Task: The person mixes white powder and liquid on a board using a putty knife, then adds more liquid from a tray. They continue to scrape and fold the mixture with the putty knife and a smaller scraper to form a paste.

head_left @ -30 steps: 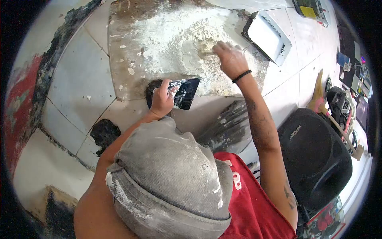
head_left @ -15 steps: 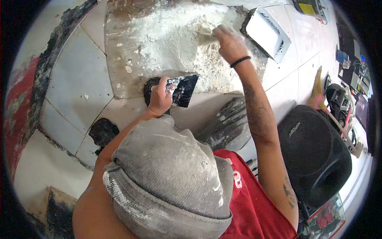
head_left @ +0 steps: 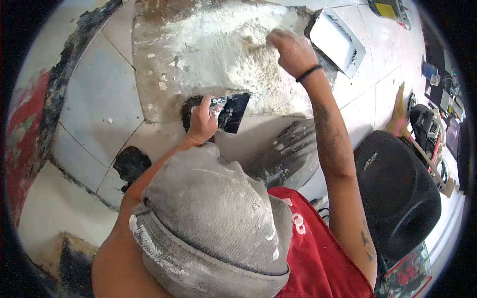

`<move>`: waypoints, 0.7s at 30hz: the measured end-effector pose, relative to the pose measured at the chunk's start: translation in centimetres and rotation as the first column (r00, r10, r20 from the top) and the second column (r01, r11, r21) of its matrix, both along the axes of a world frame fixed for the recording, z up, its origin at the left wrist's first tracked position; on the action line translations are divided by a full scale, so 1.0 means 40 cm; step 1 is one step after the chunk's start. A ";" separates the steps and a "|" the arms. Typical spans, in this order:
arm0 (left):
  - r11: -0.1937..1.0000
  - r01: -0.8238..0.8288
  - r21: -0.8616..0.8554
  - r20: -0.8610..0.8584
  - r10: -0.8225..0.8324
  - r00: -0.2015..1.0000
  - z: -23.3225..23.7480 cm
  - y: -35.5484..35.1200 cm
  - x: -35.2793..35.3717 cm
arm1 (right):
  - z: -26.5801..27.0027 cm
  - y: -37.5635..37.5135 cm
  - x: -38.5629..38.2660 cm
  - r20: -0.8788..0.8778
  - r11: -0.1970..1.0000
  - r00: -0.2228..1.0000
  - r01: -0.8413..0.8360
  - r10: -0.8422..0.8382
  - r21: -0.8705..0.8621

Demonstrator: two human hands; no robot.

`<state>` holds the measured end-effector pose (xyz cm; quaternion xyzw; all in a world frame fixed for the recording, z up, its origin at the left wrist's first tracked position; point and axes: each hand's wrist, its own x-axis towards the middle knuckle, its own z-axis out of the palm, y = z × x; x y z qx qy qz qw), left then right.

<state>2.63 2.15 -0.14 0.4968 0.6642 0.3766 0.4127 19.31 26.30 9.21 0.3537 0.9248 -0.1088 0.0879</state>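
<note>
White powder (head_left: 213, 44) covers much of a brown, stained board (head_left: 149, 84) on the floor, with a clumpy heap near its middle. My right hand (head_left: 293, 51), dusted white and with a black band at the wrist, is closed above the heap. A blurred, powder-coloured shape shows at its fingertips; I cannot make out what it is. Along the board's near edge, my left hand (head_left: 202, 121) is wrapped round a putty knife (head_left: 235, 113) with a wide, dark blade smeared with white. The blade points right, near the powder's edge.
A white tray with raised sides (head_left: 338, 42) overlaps the board's right corner. A black speaker (head_left: 397, 193) stands at the right, with a broom (head_left: 399, 114) beyond it. A grey cap (head_left: 213, 208) fills the lower foreground. One dark foot (head_left: 131, 166) is at the left.
My right hand has shifted slightly right and its motion blur has lessened. Powder now covers more of the patch just left of it. My left hand still holds the putty knife in nearly the same place.
</note>
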 end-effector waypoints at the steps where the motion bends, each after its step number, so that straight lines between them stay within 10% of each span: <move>1: 1.000 0.006 0.013 -0.012 -0.006 1.000 -0.001 0.000 0.000 | -0.007 -0.003 -0.003 -0.001 1.000 1.000 0.024 -0.024 -0.011; 21: 1.000 0.018 0.021 -0.019 -0.018 1.000 -0.010 0.002 -0.001 | -0.015 0.027 -0.032 -0.057 0.997 0.998 -0.032 0.035 0.064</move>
